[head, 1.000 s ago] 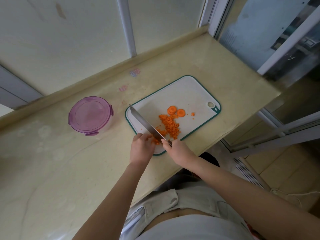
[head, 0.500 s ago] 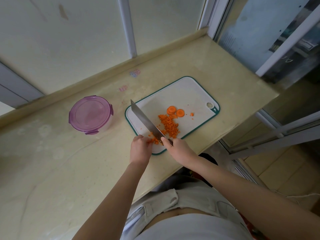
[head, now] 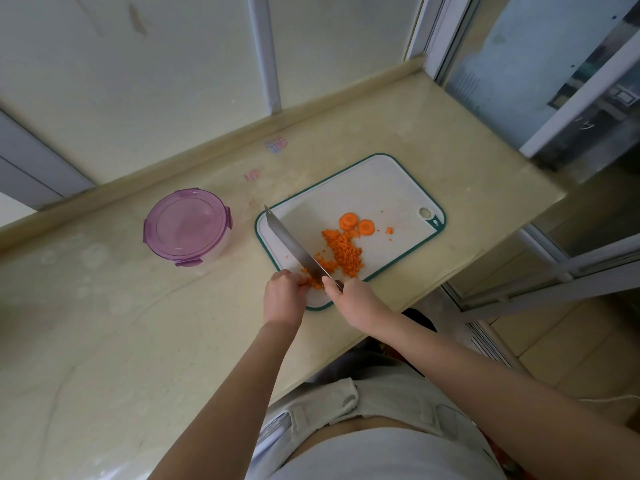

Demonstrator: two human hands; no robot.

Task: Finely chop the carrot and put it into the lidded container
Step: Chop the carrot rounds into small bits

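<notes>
Two hands at work. Left grip (head: 284, 297) with fingers curled down, pinching a small clump (head: 311, 283) of carrot at the board's near corner, hard against the blade. Right grip (head: 353, 299) wrapped round the handle of the one knife (head: 294, 245), the handle mostly hidden in the fist, the blade slanting across the board toward its far-left corner. One board (head: 363, 192), white with a green rim. On it, one heap (head: 343, 252) of fine-chopped carrot just right of the blade, two whole slices (head: 347, 221) side by side beyond the heap, and a few stray crumbs (too small to count). One round container (head: 187, 225), purple lid on, left of the board and apart from it. Two faint coloured marks (head: 276, 145) behind the board. Bench (head: 121, 323) of pale yellow mottled stone, set against pale wall panels; glass door frames and tiled floor at right.
</notes>
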